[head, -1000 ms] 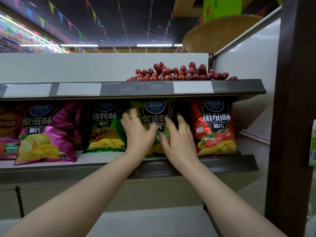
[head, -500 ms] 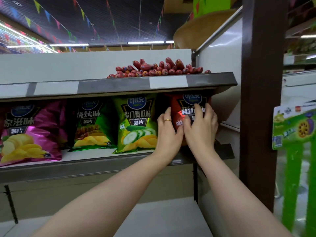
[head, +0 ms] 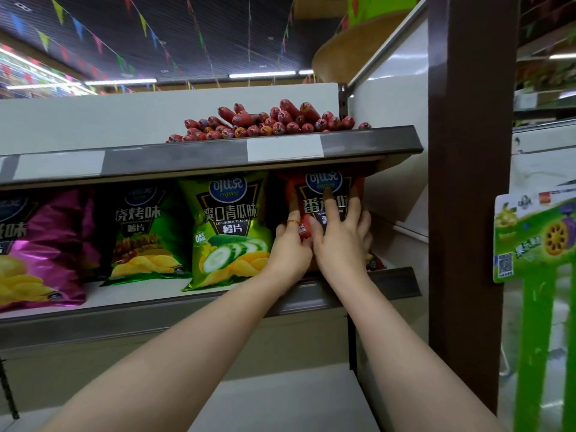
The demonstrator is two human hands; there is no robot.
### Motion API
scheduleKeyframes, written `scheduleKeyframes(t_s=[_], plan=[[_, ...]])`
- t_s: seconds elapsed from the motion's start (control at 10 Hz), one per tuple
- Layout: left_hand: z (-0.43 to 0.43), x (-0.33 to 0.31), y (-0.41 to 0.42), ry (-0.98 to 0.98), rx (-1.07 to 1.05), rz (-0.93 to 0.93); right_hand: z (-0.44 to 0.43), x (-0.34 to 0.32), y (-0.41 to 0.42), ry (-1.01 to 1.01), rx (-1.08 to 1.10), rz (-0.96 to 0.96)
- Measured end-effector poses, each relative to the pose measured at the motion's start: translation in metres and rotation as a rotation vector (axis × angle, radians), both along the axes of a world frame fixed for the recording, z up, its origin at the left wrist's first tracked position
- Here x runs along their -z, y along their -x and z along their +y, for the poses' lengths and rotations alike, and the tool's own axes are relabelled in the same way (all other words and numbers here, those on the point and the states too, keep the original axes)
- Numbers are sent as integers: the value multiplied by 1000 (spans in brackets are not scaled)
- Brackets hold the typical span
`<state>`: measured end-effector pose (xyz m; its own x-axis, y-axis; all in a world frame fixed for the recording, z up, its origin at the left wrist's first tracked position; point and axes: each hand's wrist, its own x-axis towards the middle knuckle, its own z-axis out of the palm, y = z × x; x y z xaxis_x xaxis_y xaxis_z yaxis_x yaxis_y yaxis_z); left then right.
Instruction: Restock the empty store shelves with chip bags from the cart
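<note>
Red bag (head: 324, 182) is being pressed upright.
Left hand (head: 290, 247) and right hand (head: 341, 244) are being held flat on it, fingers straight; green bag (head: 230, 229) just left.

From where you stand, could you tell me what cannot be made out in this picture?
- Red chip bag, head view: lower half hidden behind the left hand and right hand.
- Purple chip bag, head view: cut off by the left edge.
- Shelf label, head view: blank white, no text readable.
- Cart: outside the frame.
</note>
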<state>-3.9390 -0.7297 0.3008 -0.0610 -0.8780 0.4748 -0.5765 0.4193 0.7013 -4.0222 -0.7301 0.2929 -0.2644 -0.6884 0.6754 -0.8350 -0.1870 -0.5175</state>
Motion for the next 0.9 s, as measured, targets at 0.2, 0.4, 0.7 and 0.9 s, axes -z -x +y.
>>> scheduleKeyframes(t_s=[0.2, 0.4, 0.7, 0.9], plan=[[8, -2, -2, 4, 1, -35, 2, 0, 3, -3, -14, 12], [32, 4, -44, 525, -125, -235, 17, 0, 5, 125, 17, 84], [21, 9, -90, 153, -471, -512, 13, 1, -9, 108, 30, 233], [23, 7, -92, 218, -433, -475, 10, 5, -11, 208, 64, 253]])
